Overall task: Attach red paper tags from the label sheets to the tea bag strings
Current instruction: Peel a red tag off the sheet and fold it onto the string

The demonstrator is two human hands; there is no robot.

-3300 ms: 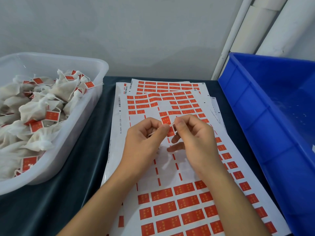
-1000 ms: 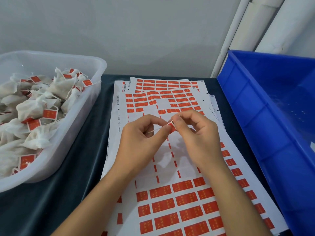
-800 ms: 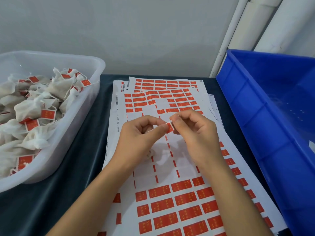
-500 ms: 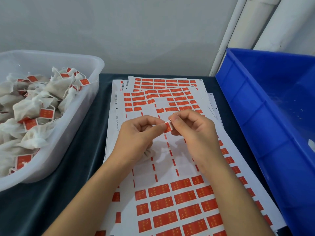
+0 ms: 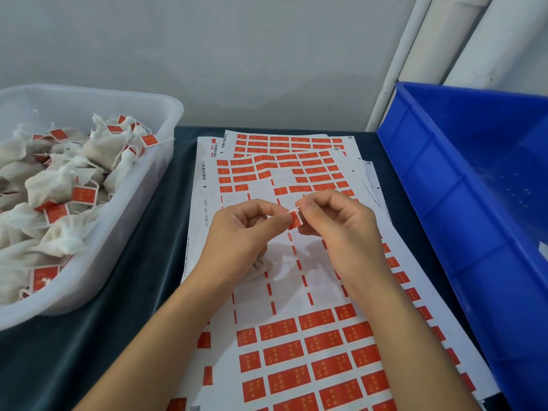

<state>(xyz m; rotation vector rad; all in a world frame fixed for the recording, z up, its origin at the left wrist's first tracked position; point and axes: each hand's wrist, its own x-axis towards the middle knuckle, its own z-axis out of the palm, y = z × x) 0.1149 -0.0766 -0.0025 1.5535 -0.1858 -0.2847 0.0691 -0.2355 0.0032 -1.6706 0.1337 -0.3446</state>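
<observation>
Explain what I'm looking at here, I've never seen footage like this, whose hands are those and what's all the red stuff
No machine here: a person wears a camera on the head, looking down at their own hands. The left hand and right hand together pinch one small red tag between their fingers. Beneath them lie label sheets of red tags, many already peeled off. A clear tub on the left holds tea bags already tagged. A blue bin stands on the right.

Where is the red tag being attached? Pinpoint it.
In the head view, the red tag is mid-frame, pinched between the left hand and right hand above the label sheets.
</observation>
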